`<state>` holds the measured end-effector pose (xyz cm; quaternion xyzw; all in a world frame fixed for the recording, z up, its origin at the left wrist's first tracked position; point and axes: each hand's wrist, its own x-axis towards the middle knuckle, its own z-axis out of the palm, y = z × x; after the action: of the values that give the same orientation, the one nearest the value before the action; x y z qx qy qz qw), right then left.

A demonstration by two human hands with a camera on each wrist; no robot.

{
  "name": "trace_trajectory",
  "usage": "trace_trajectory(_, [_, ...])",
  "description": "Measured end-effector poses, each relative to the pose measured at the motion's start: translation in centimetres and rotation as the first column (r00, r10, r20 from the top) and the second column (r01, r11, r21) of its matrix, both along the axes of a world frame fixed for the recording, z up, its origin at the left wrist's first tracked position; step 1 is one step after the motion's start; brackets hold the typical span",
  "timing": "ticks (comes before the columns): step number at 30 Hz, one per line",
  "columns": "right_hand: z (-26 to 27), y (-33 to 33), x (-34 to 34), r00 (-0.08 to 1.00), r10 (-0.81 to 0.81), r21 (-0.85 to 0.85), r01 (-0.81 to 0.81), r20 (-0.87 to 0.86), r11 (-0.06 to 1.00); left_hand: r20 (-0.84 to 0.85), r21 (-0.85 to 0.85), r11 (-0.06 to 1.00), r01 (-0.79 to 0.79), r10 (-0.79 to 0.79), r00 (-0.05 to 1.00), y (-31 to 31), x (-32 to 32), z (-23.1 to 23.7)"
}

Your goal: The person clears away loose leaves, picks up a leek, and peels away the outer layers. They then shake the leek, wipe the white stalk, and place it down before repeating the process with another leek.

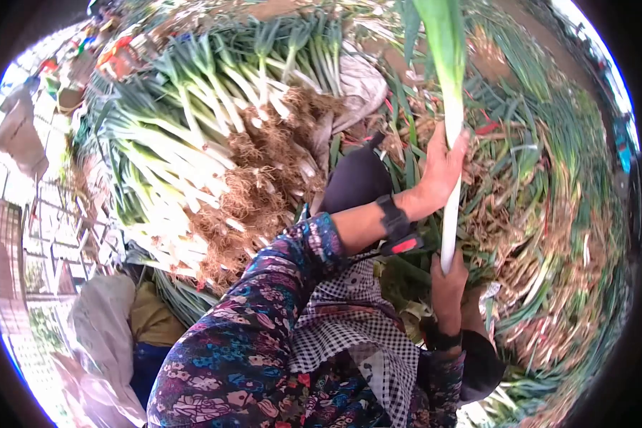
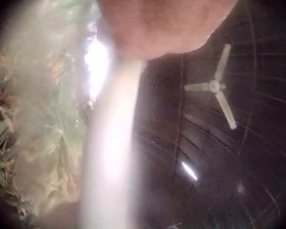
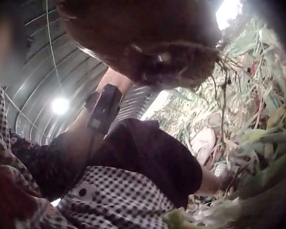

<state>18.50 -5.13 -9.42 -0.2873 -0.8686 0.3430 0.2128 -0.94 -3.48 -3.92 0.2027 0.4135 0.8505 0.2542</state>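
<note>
While the left hand grips a leek by its shaft | right hand holds its lower white end | leek beside the dark-covered knee, green leaves beyond the left hand | rooted leeks heaped leftward | loose leaves strewn rightward

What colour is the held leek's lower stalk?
The slender, cylindrical stalk is white, clearest in the head view.
</note>
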Motion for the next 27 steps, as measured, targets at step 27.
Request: trace_trajectory(27, [-12.9,9.8,5.0,0.955,0.033,-0.376,0.084,0.294,0.923,-0.475,-0.496,0.777,-0.388,0.131,0.870,-9.8,-23.2,1.8])
